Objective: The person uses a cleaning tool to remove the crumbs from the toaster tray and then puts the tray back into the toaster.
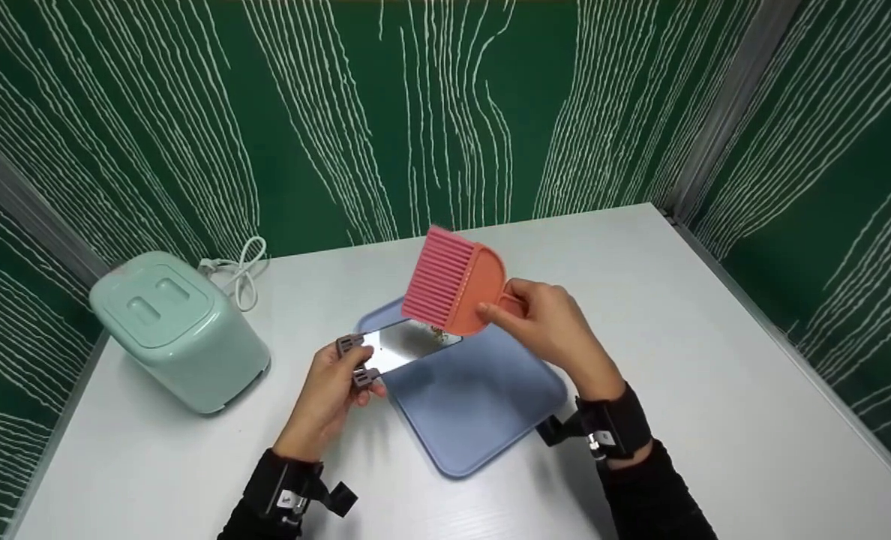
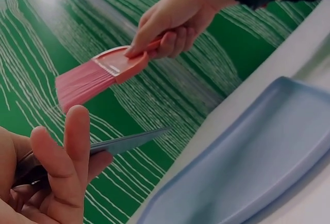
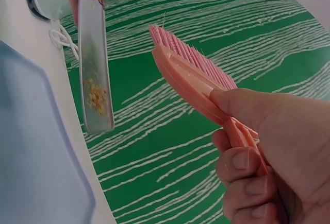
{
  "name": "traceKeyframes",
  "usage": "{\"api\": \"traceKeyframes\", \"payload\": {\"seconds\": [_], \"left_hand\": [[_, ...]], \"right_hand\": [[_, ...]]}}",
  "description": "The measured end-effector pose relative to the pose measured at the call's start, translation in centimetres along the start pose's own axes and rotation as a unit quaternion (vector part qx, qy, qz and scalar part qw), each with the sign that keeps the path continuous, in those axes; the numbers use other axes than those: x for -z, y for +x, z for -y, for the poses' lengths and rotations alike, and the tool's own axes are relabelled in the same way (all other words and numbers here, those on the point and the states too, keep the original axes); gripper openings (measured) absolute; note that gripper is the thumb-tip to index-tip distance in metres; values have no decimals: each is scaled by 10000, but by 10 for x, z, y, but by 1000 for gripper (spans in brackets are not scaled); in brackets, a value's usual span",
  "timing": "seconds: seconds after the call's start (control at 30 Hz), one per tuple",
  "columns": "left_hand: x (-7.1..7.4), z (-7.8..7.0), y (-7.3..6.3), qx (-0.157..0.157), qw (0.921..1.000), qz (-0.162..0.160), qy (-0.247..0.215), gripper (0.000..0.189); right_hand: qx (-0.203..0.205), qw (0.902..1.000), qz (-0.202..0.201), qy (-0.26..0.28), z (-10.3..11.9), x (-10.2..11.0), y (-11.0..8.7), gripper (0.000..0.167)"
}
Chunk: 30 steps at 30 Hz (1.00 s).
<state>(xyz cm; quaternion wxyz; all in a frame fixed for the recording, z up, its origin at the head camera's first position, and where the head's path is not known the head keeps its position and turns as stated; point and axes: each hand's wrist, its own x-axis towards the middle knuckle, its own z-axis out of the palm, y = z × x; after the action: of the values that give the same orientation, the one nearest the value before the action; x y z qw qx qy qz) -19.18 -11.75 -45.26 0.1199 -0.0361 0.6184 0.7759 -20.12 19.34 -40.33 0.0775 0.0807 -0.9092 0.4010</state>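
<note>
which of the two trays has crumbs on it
The narrow shiny tray, held up off the table: yellowish crumbs lie toward its unheld end. The wide blue tray shows none.

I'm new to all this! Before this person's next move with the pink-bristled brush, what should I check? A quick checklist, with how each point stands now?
1. Brush firmly in hand: ok; the right hand grips its handle.
2. Metal tray supported: ok; the left hand holds its grey end.
3. Metal tray clean: not ok; yellowish crumbs lie near its free end.
4. Bristles on the crumbs: not ok; the right wrist view shows a gap.
5. Crumbs directly above the blue tray: cannot tell; the views don't settle it.
6. Mint-green appliance out of the way: ok; it stands apart from both trays.
</note>
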Motion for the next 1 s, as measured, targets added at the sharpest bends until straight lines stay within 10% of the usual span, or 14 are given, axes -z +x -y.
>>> {"api": "traceKeyframes", "payload": {"seconds": [1.0], "left_hand": [[0, -2, -1, -106, 9982, 155, 578, 25]], "right_hand": [[579, 9956, 442, -584, 12, -49, -3, 37]]}}
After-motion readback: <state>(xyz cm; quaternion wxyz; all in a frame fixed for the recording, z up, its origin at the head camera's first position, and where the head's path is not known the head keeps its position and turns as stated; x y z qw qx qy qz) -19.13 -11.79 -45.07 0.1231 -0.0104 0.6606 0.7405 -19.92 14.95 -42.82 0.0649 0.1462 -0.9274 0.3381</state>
